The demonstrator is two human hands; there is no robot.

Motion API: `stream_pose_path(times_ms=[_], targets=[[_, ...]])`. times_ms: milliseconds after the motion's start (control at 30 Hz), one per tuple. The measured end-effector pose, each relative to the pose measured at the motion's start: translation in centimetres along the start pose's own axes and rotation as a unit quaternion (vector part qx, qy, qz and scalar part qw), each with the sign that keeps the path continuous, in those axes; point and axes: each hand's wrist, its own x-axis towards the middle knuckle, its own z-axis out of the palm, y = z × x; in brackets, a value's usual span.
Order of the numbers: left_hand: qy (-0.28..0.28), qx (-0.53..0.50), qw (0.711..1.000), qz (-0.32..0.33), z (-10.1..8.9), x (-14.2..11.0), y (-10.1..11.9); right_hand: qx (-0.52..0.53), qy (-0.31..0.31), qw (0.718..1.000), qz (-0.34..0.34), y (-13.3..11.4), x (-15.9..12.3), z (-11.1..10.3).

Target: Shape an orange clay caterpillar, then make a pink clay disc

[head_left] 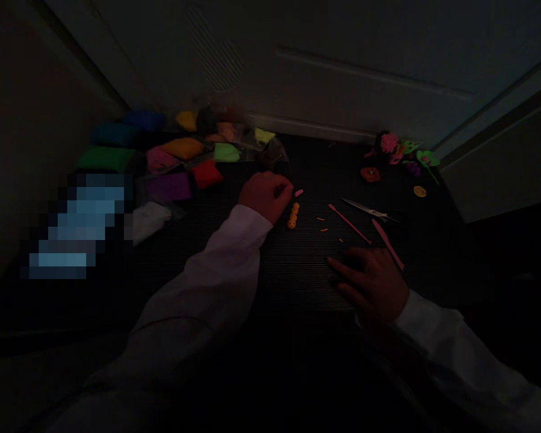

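The scene is very dark. My left hand [265,195] rests on a dark ribbed mat [297,270], fingers curled in a loose fist, just left of a small pink clay piece [298,193] and an orange beaded clay figure [293,216]. I cannot make out whether anything is in the fist. My right hand [374,282] lies flat on the mat with fingers stretched out, holding nothing, right beside a pink modelling tool [388,243]. A second thin pink tool [349,224] and scissors [369,210] lie above it. Tiny orange clay bits [323,225] are scattered between the hands.
Several bags of coloured clay [171,157] are piled at the back left: green, blue, orange, purple, red, white. Finished clay flowers and figures [399,157] stand at the back right. A pale door [342,66] closes off the far side. A blurred patch sits at left.
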Motion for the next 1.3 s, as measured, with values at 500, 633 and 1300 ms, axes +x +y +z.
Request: stream_pose_path(times_ms=[500,633,1300], targets=[[0.004,0.005,1.0,0.001,-0.11,0.02,-0.08,-0.02,-0.03,0.999,0.024,0.05,-0.07,0.16],[0.001,0.007,1.0,0.001,-0.15,0.02,0.01,-0.011,-0.021,1.0,-0.001,0.09,-0.17,0.17],[0.008,-0.004,1.0,0.004,-0.14,-0.03,0.07,-0.036,0.005,0.999,-0.016,-0.22,0.24,-0.11]])
